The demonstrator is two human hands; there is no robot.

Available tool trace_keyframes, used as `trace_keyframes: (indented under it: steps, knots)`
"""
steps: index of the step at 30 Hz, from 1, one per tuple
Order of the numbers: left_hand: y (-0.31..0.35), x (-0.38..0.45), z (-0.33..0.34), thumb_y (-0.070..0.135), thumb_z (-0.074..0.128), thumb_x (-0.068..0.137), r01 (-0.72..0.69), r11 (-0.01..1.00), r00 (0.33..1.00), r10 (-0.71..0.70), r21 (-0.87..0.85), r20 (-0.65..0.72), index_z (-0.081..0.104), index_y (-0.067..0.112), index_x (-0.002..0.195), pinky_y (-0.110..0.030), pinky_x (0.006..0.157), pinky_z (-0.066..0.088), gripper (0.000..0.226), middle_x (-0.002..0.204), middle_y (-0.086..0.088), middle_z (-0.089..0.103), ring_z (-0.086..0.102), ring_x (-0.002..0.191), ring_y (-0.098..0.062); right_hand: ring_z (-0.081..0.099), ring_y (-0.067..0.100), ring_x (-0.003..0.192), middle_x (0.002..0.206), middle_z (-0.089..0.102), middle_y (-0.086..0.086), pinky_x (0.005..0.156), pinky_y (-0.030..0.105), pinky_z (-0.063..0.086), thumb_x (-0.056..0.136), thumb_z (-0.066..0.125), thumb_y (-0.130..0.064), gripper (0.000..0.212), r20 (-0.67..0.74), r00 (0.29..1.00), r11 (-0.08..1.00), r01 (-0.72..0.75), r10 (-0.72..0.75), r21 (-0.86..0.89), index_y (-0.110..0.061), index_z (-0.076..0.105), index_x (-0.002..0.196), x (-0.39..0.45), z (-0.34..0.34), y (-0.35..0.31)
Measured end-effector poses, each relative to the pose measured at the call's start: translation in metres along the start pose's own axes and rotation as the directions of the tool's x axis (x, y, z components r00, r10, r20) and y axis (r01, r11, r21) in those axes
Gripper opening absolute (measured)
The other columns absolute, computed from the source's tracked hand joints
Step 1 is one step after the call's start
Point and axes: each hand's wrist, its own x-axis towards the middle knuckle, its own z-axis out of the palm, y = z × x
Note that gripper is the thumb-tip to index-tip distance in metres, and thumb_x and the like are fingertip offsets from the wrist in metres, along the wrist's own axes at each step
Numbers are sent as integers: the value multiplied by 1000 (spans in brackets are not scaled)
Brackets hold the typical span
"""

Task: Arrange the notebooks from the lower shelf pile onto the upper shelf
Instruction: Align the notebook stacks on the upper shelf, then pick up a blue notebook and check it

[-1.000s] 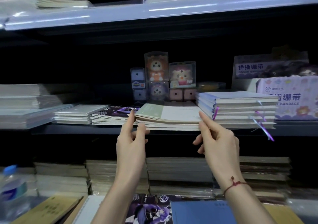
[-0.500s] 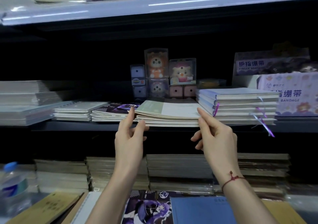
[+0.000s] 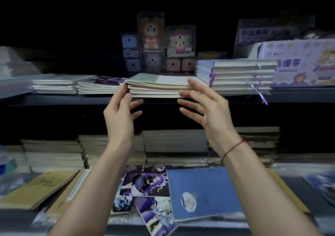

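On the upper shelf [image 3: 181, 100], the central notebook stack [image 3: 159, 86] lies between the flat notebook pile [image 3: 101, 86] on its left and the taller ribboned stack [image 3: 235, 76] on its right. Boxed figures [image 3: 152, 41] stand behind the central stack. The bandage carton [image 3: 304, 63] sits at far right. Below, rows of stacked books [image 3: 174, 145] line the lower shelf; loose notebooks [image 3: 203, 192] lie in front of them, apparently overlapping.
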Motion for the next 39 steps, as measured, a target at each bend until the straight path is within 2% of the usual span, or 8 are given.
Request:
trace_keyframes:
  steps: [8,17,26,29,31,33,36,39]
  knots:
    - [-2,1,-1,15,42,100,28,1000,1000,-28,-5,-12,52,16,134,-20,66,51,36,128,0,61,69,96,-15,69,24,102,111,70,12,95,41,53,95,51,-6,28,6,1000,999,-5,5,-49,-14,63,118,-4,-2,1]
    - [-4,-1,-2,17,43,99,8,1000,1000,-8,0,0,52,17,135,-20,68,52,37,130,0,61,69,98,-15,69,22,103,113,70,10,95,41,52,95,51,-8,29,58,998,998,-19,23,-56,-15,64,120,-5,-5,5]
    - [-5,-5,-1,17,42,100,-14,1000,1000,14,15,2,47,19,139,-21,73,53,39,129,10,54,68,98,-13,68,21,104,113,71,8,97,41,52,95,51,-9,28,90,996,997,-11,18,-77,-18,64,118,-4,-7,5]
    - [-14,-10,-1,16,39,100,-51,999,996,51,3,-68,54,23,128,-19,65,51,33,123,4,60,68,86,-11,67,22,105,115,70,10,97,38,50,94,49,-12,28,238,963,989,-104,126,-101,-17,63,118,-6,-10,6]
    - [-28,-17,-2,14,37,99,-95,995,980,92,-8,-179,57,22,113,-18,56,45,26,106,-1,65,62,67,-9,66,24,106,115,69,11,96,38,49,91,51,-17,29,413,866,958,-237,283,-161,-17,63,117,-9,-15,10]
    - [-47,-29,-5,11,35,97,-159,987,954,158,15,-255,54,20,101,-20,51,40,21,89,-3,64,53,55,-10,65,27,107,114,69,10,97,39,48,86,55,-22,32,510,739,896,-328,440,-298,-17,65,115,-13,-20,21]
    - [-81,-51,-15,7,35,97,-153,982,964,173,107,-200,50,16,102,-23,52,42,18,82,-2,62,48,54,-10,64,28,111,117,69,9,103,42,46,89,58,-21,31,449,672,794,-380,590,-474,-18,64,119,-20,-32,46]
    - [-112,-66,-29,10,38,99,-30,967,997,45,252,-54,52,19,105,-35,64,45,18,89,1,65,53,61,-11,66,23,110,114,71,3,103,40,46,92,57,-23,29,322,712,745,-418,624,-519,-24,66,119,-26,-47,72]
